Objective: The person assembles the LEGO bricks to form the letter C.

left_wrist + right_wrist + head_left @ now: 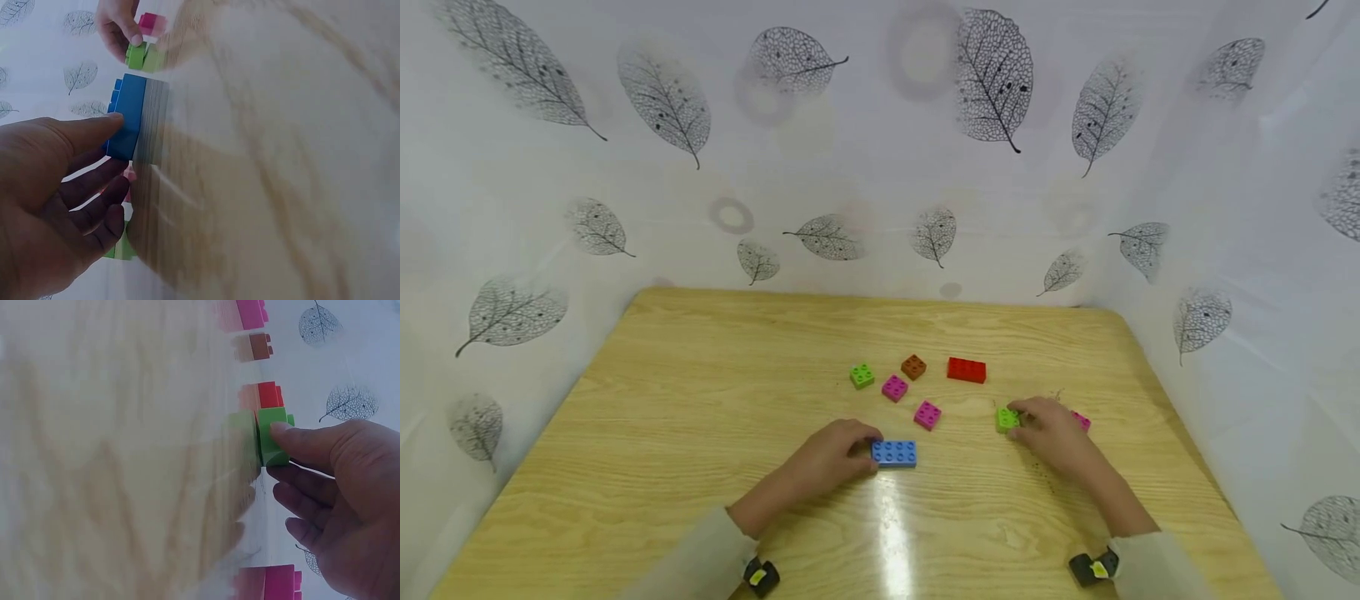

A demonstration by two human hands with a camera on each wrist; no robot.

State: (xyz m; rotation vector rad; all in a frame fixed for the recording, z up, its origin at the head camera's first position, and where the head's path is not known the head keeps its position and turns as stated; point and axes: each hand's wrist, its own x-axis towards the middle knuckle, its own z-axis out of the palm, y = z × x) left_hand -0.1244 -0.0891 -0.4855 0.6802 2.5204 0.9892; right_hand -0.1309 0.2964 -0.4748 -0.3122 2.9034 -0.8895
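Left hand (829, 458) pinches blue brick (898, 454) at left end, across long sides; right hand (1054, 435) pinches green brick (1003, 420). Both bricks on wooden table (700, 375). Probably light, stiff plastic, slightly slick, hardly fragile; best gripped by side walls, below studs (900, 446).

A screened-off workspace: white sheeting with dark leaf prints (865, 167) encloses a yellow-brown wood-grain table (722, 358) far, left and right.
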